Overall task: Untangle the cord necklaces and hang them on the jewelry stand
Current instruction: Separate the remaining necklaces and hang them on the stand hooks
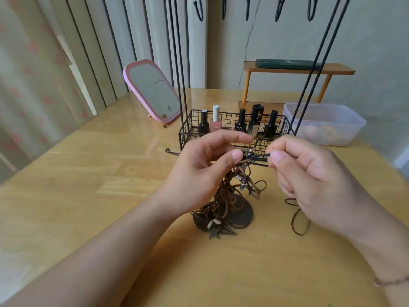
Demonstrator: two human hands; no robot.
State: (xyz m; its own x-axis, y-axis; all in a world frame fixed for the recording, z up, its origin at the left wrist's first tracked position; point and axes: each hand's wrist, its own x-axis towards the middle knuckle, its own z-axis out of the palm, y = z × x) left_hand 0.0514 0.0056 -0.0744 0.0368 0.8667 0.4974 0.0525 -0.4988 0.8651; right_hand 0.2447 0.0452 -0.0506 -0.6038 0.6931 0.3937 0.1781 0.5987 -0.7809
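Brown cord tangle (230, 191): light, limp, snag-prone, pendants dangling near. Pinched at top knot by left hand (205, 171); right hand (309, 173) pinching one black strand (262, 155). Best gripped close beside knot, eased gently.

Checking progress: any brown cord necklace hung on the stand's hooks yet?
No: the brown cord bundle dangles from the left hand, and the visible hooks carry none of it.

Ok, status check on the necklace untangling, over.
Left hand grips the tangled bundle. Right hand pinches one black cord. Hooks bare. Nothing blocking.
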